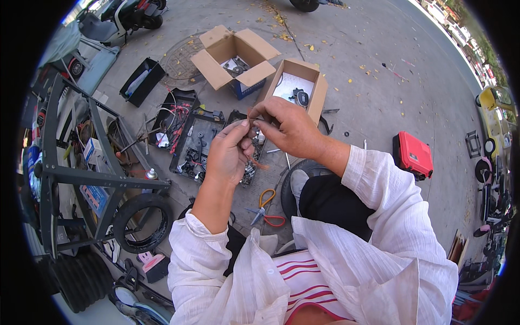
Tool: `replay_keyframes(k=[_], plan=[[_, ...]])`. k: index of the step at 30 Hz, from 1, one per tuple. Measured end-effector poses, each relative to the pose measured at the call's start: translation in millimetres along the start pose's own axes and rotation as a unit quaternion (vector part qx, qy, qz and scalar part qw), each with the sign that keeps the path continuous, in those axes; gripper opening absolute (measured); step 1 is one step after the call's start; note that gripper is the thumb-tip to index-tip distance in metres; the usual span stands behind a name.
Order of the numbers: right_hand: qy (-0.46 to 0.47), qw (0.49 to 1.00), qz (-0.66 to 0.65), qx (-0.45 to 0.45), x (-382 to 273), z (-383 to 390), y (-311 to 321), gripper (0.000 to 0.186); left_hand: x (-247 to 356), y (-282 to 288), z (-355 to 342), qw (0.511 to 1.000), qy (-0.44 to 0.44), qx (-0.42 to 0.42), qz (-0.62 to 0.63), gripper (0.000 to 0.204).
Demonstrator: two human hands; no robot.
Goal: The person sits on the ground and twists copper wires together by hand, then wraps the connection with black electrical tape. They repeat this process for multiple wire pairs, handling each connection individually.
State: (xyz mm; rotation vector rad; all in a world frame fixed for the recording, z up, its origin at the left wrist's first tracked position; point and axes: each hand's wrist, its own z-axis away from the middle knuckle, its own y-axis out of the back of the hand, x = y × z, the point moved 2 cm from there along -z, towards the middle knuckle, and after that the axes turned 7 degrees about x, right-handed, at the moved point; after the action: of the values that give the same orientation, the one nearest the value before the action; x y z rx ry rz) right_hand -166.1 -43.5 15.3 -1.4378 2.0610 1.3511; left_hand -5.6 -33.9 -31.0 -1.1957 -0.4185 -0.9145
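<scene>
My left hand (229, 154) and my right hand (287, 125) meet in front of me, fingertips pinched together. Between them runs a thin orange strand (259, 164), whose loose end hangs out below the left fingers. Whether it is wire or cord is too small to tell. Under the hands lie black trays (198, 142) filled with small mechanical parts, partly covered by my fingers and wrists. A pair of scissors (264, 210) with a yellow and a red handle loop rests on the ground nearer to me.
Two open cardboard boxes (261, 44) holding parts stand ahead. A black bin (142, 81) is at the far left, a metal frame rack (108, 179) at the left, with a tyre (120, 227) beside it. A red case (414, 155) sits to the right. Scooters (116, 24) stand farther off.
</scene>
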Motion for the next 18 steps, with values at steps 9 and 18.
replay_keyframes(k=[9, 18], plan=[[0.091, 0.988, 0.122, -0.035, 4, -5, 9, 0.015, 0, -8, 4, 0.963, -0.1, 0.042, -0.248, 0.019], [0.029, 0.984, 0.145, -0.102, 14, -6, 15, 0.012, -4, -7, 1, 0.922, -0.144, 0.029, -0.359, 0.021]])
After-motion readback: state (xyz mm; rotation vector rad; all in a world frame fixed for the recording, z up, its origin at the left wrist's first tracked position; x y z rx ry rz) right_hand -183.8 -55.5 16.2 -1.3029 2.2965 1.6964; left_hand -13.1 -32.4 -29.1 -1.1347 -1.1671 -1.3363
